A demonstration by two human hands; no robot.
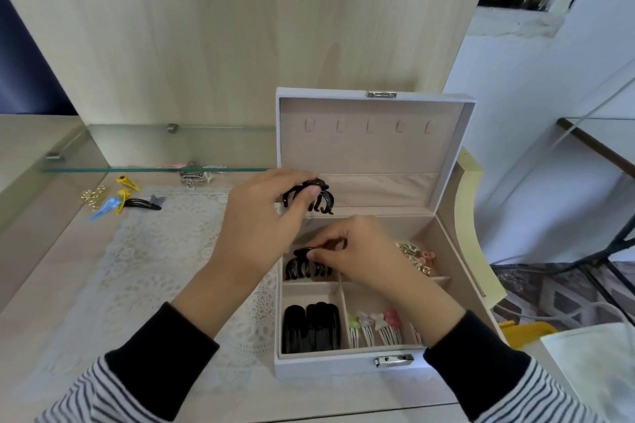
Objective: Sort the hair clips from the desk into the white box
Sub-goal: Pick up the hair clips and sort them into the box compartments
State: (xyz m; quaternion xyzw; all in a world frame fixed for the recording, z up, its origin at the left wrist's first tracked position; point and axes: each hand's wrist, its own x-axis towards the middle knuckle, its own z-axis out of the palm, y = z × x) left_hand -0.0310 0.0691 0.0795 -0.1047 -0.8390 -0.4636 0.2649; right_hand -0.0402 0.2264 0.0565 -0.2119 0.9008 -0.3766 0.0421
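Note:
The white box [347,366] stands open on the desk, lid upright. My left hand [261,227] grips a black claw clip [323,201] in the air above the box's rear left compartment. My right hand [364,251] pinches a second black claw clip [304,266] that lies inside that compartment. Flat black clips [311,328] fill the front left compartment. Small pastel snap clips [376,328] sit in the front middle one. Gold and pink clips [417,257] lie at the rear right. Yellow, blue and black clips [120,201] lie loose on the desk at the left.
A lace doily [154,251] covers the desk left of the box. A glass shelf [137,161] runs along the back, with more clips [194,175] beneath it. A chair back [467,216] stands right of the box. White paper [594,361] lies at the right.

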